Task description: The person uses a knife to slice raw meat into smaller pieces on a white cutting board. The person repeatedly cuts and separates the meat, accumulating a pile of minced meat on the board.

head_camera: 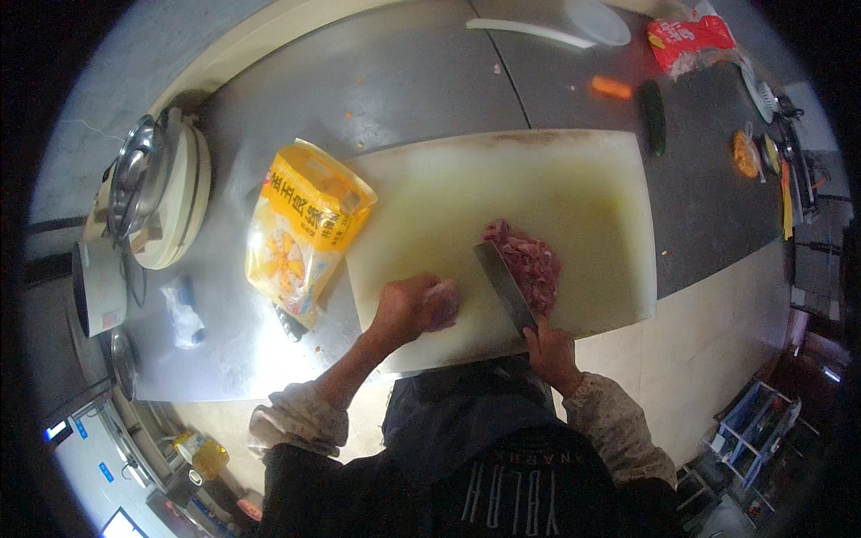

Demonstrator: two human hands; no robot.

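Observation:
On a large pale cutting board [430, 195], a heap of sliced raw meat [536, 269] lies right of centre. My right hand [551, 353] grips the handle of a cleaver [503, 286], whose broad blade rests along the left side of the heap. To the left, my left hand [405, 306] holds a larger piece of raw meat [442, 304] over the board, apart from the blade. A yellow printed plastic bag [309, 228] overlaps the board's left edge.
A carrot [611, 87], a cucumber [651, 119] and a red plastic bag [693, 42] lie at the far right of the metal table [282, 94]. Metal bowls [140, 178] and round pale boards [192, 195] stand at the left. A white and blue packet [181, 315] lies nearby.

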